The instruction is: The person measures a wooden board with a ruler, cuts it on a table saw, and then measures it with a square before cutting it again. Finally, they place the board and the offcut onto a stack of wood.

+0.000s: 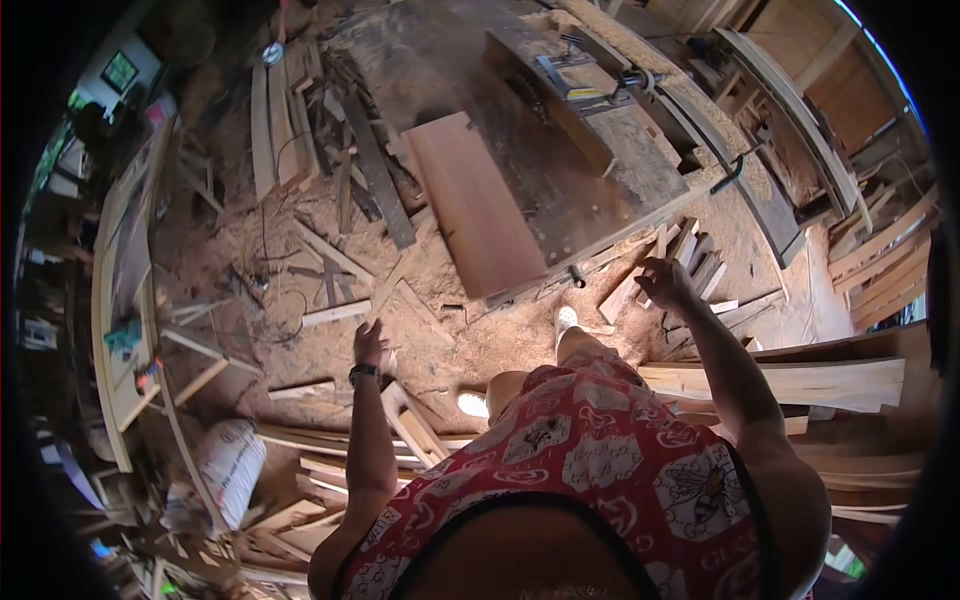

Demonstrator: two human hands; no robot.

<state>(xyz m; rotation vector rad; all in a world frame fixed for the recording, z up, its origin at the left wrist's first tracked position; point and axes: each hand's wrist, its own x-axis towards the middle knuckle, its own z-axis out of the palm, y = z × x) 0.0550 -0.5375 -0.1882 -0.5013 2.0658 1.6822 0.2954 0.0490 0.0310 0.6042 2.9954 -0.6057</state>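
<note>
My left hand (371,346) is held out over the littered floor, fingers stretched forward, with nothing in it. A dark watch or band (364,372) is on that wrist. My right hand (666,284) hangs in the air by the table's near corner, above some wood offcuts (692,255). Its fingers are loosely bent and apart, and I see nothing in them. A wide reddish-brown board (475,205) lies flat along the left side of the dusty worktable (640,160), apart from both hands. A long upright fence (550,100) stands across the tabletop.
Offcuts and sawdust cover the floor (230,330). Long planks (780,383) lie at my right, and more boards (280,125) lie left of the table. A white sack (228,468) stands at the lower left. A clamp-like black handle (728,174) sits at the table's right edge.
</note>
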